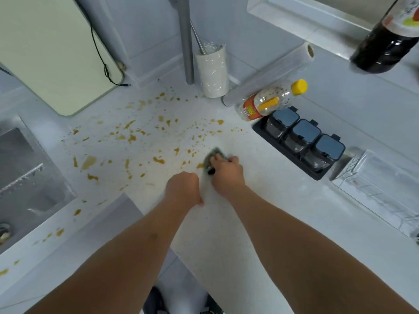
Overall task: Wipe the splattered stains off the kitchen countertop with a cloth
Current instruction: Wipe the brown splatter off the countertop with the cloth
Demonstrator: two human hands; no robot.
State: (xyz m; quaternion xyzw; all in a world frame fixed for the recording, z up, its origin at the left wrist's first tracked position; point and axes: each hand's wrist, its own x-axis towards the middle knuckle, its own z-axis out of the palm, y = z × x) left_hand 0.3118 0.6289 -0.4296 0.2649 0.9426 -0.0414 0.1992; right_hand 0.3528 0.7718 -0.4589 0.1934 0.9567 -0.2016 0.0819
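Observation:
Brown-yellow splattered stains [136,137] cover the white speckled countertop [226,223] from the sink edge to the middle. My right hand [226,172] presses a small green cloth [215,155] flat on the counter at the right edge of the splatter, fingers curled over it. A small black object shows under its thumb. My left hand [183,189] rests as a closed fist on the counter just left of the right hand and holds nothing visible.
A steel sink [25,173] lies at the left. A cutting board [52,53] leans at the back. A white utensil cup [213,71], a film roll [272,75], a lying yellow-capped bottle [269,100], a black tray of spice jars [301,141], a dark bottle [385,46] and a clear container [381,186] line the right.

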